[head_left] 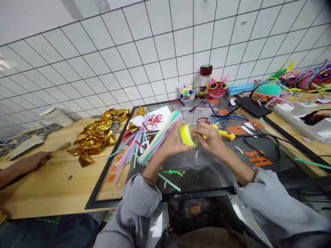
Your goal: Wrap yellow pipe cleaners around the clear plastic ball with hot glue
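My left hand (173, 142) is wrapped round a clear plastic cup-like piece (187, 135) covered in bright yellow pipe cleaner. The fingers of my right hand (210, 138) pinch together at its right side, where a bit of yellow, apparently pipe cleaner, shows between them. Just behind my right hand, a yellow glue gun (227, 133) lies on the dark glass-topped board (201, 179). Beside my left wrist spreads a bundle of pastel pipe cleaners (157, 141). Cut pieces, among them a green pipe cleaner (169, 182), lie on the board below my hands.
Two decorated animal heads (187, 93) and a lidded bottle (204, 82) stand by the tiled wall. Gold foil (99, 129) lies at left, near another person's hand (38, 158). At right are a phone (253, 106), a power strip (305, 119) and a looped black cable (278, 151).
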Demonstrator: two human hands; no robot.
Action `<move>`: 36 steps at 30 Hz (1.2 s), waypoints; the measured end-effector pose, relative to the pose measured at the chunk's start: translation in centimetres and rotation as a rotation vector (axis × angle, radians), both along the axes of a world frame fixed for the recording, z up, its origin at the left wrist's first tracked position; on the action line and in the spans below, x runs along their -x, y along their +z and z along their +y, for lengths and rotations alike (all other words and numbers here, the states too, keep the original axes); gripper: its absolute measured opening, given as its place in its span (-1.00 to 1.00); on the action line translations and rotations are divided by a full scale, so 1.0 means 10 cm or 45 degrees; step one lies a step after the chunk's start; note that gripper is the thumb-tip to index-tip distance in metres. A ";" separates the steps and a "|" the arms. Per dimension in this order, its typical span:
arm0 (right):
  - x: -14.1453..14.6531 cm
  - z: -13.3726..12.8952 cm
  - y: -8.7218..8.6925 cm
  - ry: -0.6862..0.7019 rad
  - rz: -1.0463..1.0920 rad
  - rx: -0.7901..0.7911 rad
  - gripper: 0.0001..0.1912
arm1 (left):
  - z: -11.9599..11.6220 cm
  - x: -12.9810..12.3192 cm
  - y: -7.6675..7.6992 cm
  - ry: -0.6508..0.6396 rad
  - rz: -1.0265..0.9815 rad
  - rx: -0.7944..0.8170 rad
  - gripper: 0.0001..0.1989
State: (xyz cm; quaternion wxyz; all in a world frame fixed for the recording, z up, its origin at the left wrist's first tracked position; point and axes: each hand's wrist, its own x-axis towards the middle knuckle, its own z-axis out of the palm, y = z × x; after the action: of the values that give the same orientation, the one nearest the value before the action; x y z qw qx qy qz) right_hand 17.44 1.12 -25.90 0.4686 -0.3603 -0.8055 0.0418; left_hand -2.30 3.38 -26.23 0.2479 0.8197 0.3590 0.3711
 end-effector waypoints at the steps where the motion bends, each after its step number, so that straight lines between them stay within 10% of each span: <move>1: 0.00 0.00 0.00 -0.001 -0.003 0.001 -0.82 | 0.00 0.00 0.01 0.003 0.013 0.002 -0.12; 36: -0.01 0.00 0.00 0.003 -0.005 0.036 -0.83 | 0.00 0.00 0.01 -0.008 0.020 -0.042 -0.20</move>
State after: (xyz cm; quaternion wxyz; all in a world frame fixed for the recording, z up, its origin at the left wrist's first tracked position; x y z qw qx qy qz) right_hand 17.50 1.16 -25.93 0.4619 -0.3659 -0.8062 0.0532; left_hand -2.28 3.42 -26.17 0.2325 0.8278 0.3522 0.3697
